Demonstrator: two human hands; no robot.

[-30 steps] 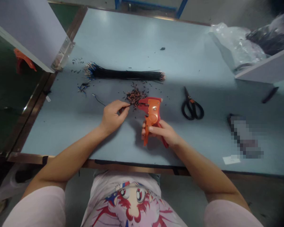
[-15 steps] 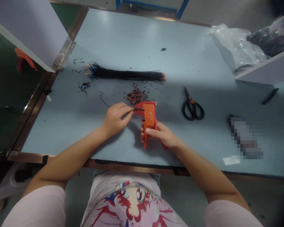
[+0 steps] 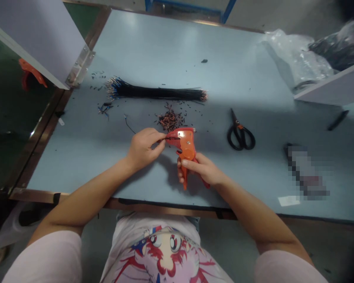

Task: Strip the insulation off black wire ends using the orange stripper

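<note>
My right hand is wrapped round the handles of a red and orange wire stripper, its jaws pointing left. Between thumb and forefinger my left hand pinches a thin black wire; its far end with a small tip sticks out behind the hand. The pinched end sits at the stripper's jaws, and my fingers hide most of it. Just beyond the tool lies a heap of short black and copper offcuts. A long bundle of black wires lies behind that, with blue and metal ends at left and bare copper ends at right.
Black-handled scissors lie right of my hands. Farther right are a blurred-out object, a white paper slip and a black pen-like item. Clear plastic bags stand at back right; small wire scraps lie at left.
The stripper's orange handle has swung away from the red one, and its jaws have shifted slightly left against my left fingertips. My left hand has stayed nearly still.
</note>
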